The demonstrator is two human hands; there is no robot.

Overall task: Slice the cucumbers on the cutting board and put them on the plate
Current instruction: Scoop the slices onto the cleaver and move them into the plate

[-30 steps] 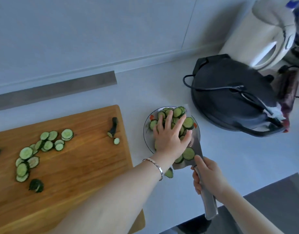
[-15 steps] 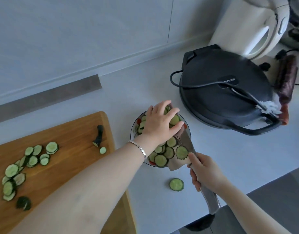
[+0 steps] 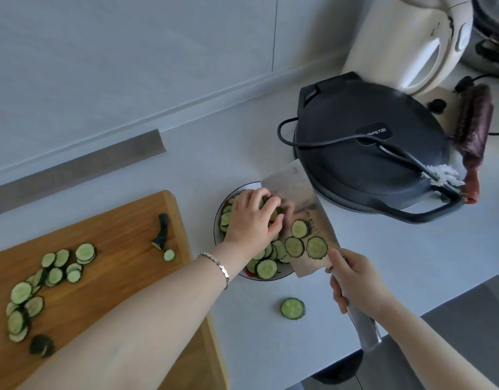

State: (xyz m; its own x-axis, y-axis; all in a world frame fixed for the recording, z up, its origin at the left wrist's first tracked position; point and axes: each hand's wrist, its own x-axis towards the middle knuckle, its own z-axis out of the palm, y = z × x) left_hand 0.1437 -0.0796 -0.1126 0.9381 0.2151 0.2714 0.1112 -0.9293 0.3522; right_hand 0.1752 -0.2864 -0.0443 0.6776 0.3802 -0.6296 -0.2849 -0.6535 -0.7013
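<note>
The black cooker (image 3: 355, 170) has a small label (image 3: 374, 133) with white letters, upside down and too small to read. The left hand (image 3: 254, 218) bends its fingers round cucumber slices (image 3: 266, 269) on the plate (image 3: 244, 187). The right hand (image 3: 352, 280) grips the knife (image 3: 296, 198) by its handle. Half a second ago the blade lay low. Now it tips up over the plate, with three slices stuck on it. The cutting board (image 3: 116, 229) holds loose slices (image 3: 55, 274). One stray slice (image 3: 292, 308) lies on the counter (image 3: 383, 263).

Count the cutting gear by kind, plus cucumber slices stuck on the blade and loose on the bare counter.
Cutting board: 1
Plate: 1
Knife: 1
Slices on the blade: 3
Slice on the counter: 1
Total: 7
</note>
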